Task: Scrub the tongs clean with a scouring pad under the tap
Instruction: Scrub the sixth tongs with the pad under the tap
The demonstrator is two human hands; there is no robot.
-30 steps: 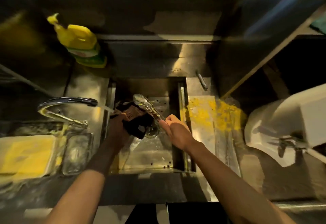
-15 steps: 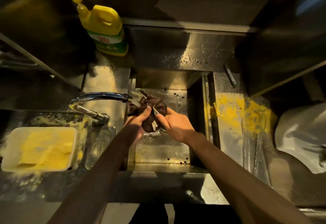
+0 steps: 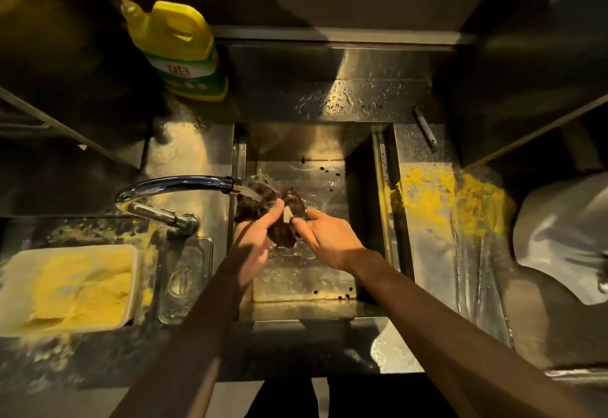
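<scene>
At the far left a white tray [image 3: 70, 289] holding yellow powder sits on the steel counter, with more yellow residue smeared around it. Behind it, on the back ledge, a yellow detergent bottle [image 3: 179, 45] with a green label stands upright. The chrome tap [image 3: 174, 188] arcs rightward from its base beside the tray, and its spout ends over the left edge of the sink [image 3: 383, 220], pouring a stream of water straight onto the dark scouring pad [image 3: 255, 205]. The left hand [image 3: 255, 246] is clenched around that pad, thumb pressing on top, holding it under the stream above the basin. Only a short pale strip of the tongs [image 3: 287, 215] shows, sandwiched between the folds of the pad; the rest is hidden by pad and fingers. The right hand [image 3: 329, 239] pinches near that strip just beside the left thumb, closed on the tongs and the pad's right lobe. Dark specks dot the sink floor. To the right, yellow powder [image 3: 441, 200] spreads across the wet counter, a dark pen-like object [image 3: 426, 129] lies behind it, and a pale, blurred object [image 3: 566, 236] sits at the far right.
</scene>
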